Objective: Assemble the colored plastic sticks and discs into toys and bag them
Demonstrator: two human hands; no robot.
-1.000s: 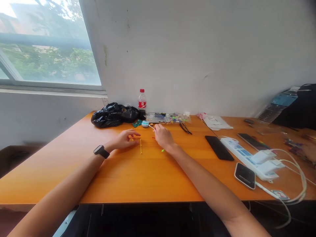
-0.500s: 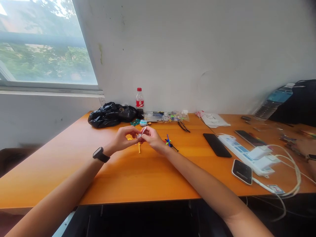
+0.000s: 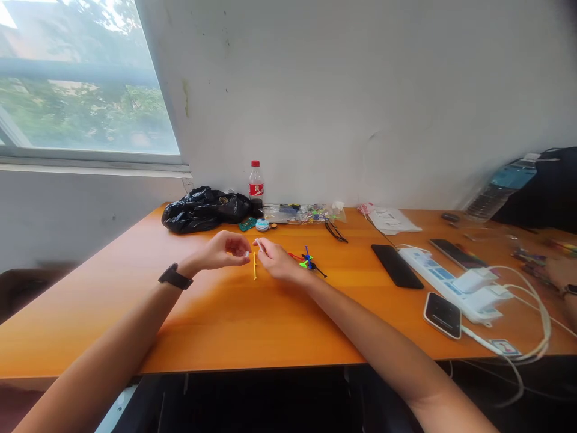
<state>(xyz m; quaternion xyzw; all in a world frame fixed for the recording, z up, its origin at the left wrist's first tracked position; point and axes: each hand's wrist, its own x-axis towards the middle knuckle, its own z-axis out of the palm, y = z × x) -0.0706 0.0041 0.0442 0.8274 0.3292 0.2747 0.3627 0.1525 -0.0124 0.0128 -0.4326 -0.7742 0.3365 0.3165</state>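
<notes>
My left hand (image 3: 220,251), a dark watch at its wrist, is closed in a pinch above the table. A small white piece (image 3: 247,254) shows at its fingertips, too small to name. My right hand (image 3: 278,261) pinches a thin white plastic rod (image 3: 258,244), and a gap separates the two hands. Between and just below them a thin yellow rod (image 3: 255,267) with knobbed ends lies on the wood. Beside my right hand is a small cluster of red, green, blue and black plastic pieces (image 3: 308,258), partly hidden behind the hand.
Along the wall stand a black plastic bag (image 3: 202,210), a cola bottle (image 3: 256,187) and a clear bag of colourful parts (image 3: 311,213). On the right lie a black phone (image 3: 395,265), a power strip (image 3: 439,281) and a charging phone (image 3: 442,314). Another person's hand (image 3: 563,270) shows far right.
My hands have come apart from each other. The left hand moved left with the small white piece, while the right keeps the white rod. More of the yellow rod shows.
</notes>
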